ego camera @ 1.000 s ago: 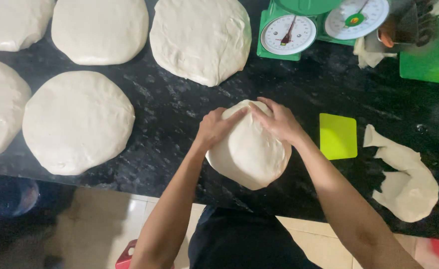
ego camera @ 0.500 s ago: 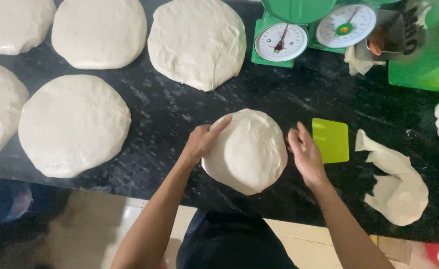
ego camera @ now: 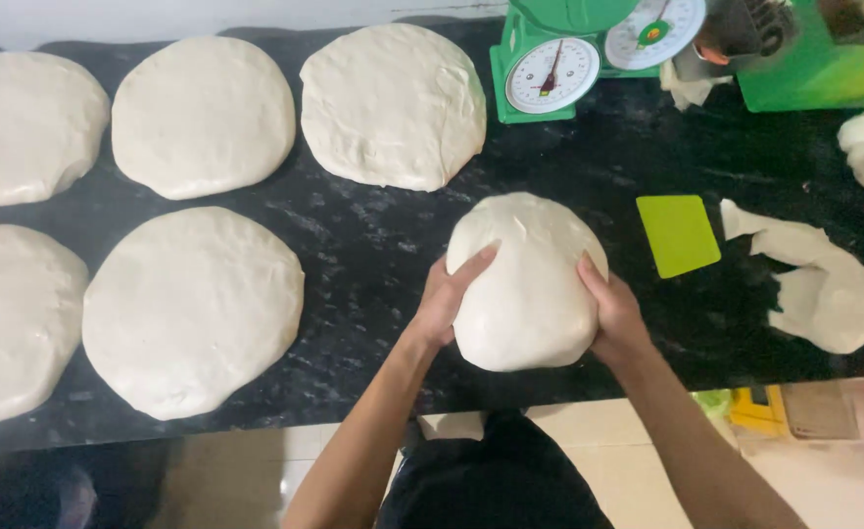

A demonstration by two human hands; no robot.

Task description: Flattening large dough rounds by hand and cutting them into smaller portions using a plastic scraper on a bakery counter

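Head view shows the left hand [ego camera: 449, 294] and right hand [ego camera: 610, 313] cupping the dough round [ego camera: 528, 284], fingers spread on its sides, beside the green scraper [ego camera: 678, 234], five flattened discs [ego camera: 193, 309] lying finished left of it, scraps [ego camera: 829, 289] remaining unshaped.

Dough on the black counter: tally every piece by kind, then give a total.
Flattened round white dough discs: 5
Rounded white dough ball held between left hand and right hand: 1
Irregular white dough scraps at the right: 2
Total: 8
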